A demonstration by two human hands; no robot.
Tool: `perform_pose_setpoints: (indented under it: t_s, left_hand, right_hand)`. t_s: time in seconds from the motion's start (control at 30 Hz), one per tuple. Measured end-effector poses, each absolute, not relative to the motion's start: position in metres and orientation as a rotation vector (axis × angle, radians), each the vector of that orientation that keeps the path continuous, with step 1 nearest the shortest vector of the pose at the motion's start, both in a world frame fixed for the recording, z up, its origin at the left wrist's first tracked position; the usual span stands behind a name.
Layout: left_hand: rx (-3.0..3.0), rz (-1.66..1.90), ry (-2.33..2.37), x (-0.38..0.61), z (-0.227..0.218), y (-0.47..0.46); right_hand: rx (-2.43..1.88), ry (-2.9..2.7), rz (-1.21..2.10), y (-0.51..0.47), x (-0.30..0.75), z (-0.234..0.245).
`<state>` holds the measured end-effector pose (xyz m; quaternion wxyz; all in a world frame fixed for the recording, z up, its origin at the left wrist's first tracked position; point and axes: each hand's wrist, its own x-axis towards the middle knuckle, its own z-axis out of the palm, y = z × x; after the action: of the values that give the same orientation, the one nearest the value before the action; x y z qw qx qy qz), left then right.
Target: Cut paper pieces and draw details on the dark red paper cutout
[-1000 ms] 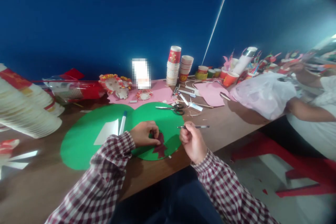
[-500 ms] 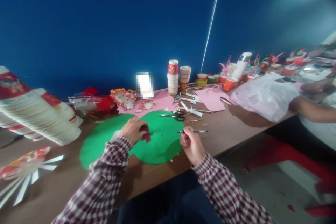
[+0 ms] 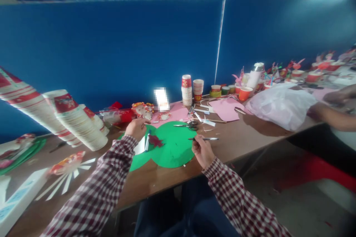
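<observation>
My left hand (image 3: 136, 129) is over the back of the left green paper circle (image 3: 139, 163), fingers forward and slightly bent, thumb and forefinger apart. I see nothing held in it. Just below it lie a white paper piece (image 3: 139, 147) and a blue-and-white marker (image 3: 148, 140). A dark red paper cutout (image 3: 156, 141) rests on the right green circle (image 3: 174, 155), near where the two circles meet. My right hand (image 3: 203, 150) is closed around a dark slim pen (image 3: 211, 139), held nearly level at the circle's right edge. Black-handled scissors (image 3: 190, 125) lie across the circle's back edge.
Leaning stacks of paper cups (image 3: 79, 122) and a fringed paper craft (image 3: 68, 166) are on the left. Upright cup stacks (image 3: 187, 90), pink paper (image 3: 226, 109) and a white plastic bag (image 3: 280, 105) line the back and right. Another person's arm (image 3: 330, 113) reaches in from the right.
My left hand has left the dark red cutout and moved back and left, uncovering the cutout and marker. The view has tilted up and turned left. My right hand still holds the pen.
</observation>
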<state>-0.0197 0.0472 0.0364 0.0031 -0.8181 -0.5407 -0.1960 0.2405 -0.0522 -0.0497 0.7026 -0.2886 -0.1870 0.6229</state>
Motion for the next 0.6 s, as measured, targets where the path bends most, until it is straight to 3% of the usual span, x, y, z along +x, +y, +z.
perform_pose_setpoints:
  t_s: [0.2, 0.37, 0.5, 0.6]
  left_hand:
    - [-2.636, -0.718, -1.659, -0.012, 0.032, -0.008]
    - [-2.747, -0.74, -1.724, -0.005, -0.022, -0.099]
    - [-2.833, -0.827, -2.132, -0.007, -0.067, -0.168]
    - [-3.322, -0.54, -2.091, -0.004, -0.092, -0.199]
  right_hand:
    - [-0.636, -0.423, 1.391, -0.052, 0.24, -0.05]
    - [-0.639, -0.438, 1.39, -0.051, 0.239, -0.052]
    - [-0.624, -0.441, 1.398, -0.052, 0.239, -0.053]
    - [-0.612, -0.438, 1.405, -0.052, 0.239, -0.054]
